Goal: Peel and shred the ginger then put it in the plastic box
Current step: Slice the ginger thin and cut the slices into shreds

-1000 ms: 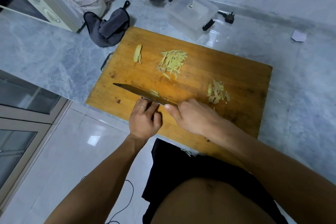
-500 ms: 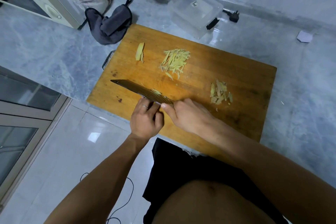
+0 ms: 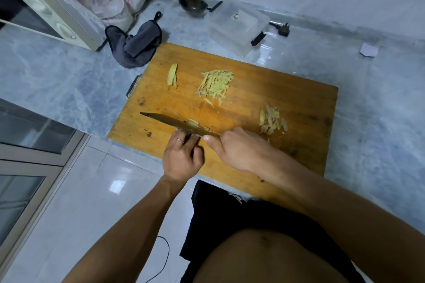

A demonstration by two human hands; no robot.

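Observation:
A wooden cutting board (image 3: pixel 264 89) lies on the marble counter. My right hand (image 3: pixel 239 149) grips the handle of a cleaver (image 3: pixel 170 122) whose blade stands on the board's near left part. My left hand (image 3: pixel 181 158) sits right against the near side of the blade, fingers curled onto a small ginger piece that is mostly hidden; a bit of cut ginger (image 3: pixel 193 122) shows on the blade's far side. A pile of ginger shreds (image 3: pixel 215 85) lies mid-board, a ginger slice (image 3: pixel 172 74) to its left, and peelings (image 3: pixel 271 122) on the right. The clear plastic box (image 3: pixel 239 25) stands behind the board.
A grey cloth (image 3: pixel 138 46) lies off the board's far left corner, next to a cream microwave (image 3: pixel 46 11). A ladle (image 3: pixel 193 4) and a black plug (image 3: pixel 281 28) flank the box. A paper scrap (image 3: pixel 369 50) lies far right. The counter edge runs under my hands.
Both hands and the cleaver stay at the same spot on the board's near part; the blade shifts only slightly along the ginger. The piles on the board have not moved.

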